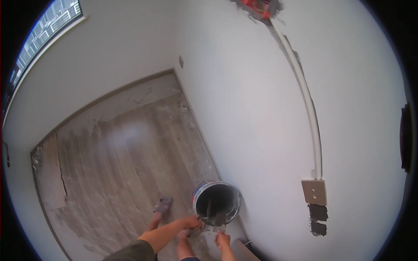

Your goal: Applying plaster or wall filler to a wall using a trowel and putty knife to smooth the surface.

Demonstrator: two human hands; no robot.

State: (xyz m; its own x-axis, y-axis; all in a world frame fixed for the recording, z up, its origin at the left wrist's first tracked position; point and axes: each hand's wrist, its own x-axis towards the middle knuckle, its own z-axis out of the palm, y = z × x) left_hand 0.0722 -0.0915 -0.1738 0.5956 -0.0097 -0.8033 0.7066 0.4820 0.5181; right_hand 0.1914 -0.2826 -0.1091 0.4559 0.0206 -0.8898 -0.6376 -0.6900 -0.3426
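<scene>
A round bucket with a dark inside and a grey-smeared rim stands on the floor against the right-hand wall. My right hand is closed round the handle of a putty knife, whose wide grey blade lies over the near rim of the bucket. Just left of it, at the same rim, my left hand is closed. A narrow grey blade, seen nearly edge-on, slants up inside the bucket from beside that hand; its handle seems to be in my left fingers. What lies at the bucket's bottom is too dark to tell.
My foot in a grey slipper is left of the bucket on the dusty plank floor. On the white wall, a pale filled strip runs from a red box to a socket plate above dark patches. A cardboard-like sheet lies far left.
</scene>
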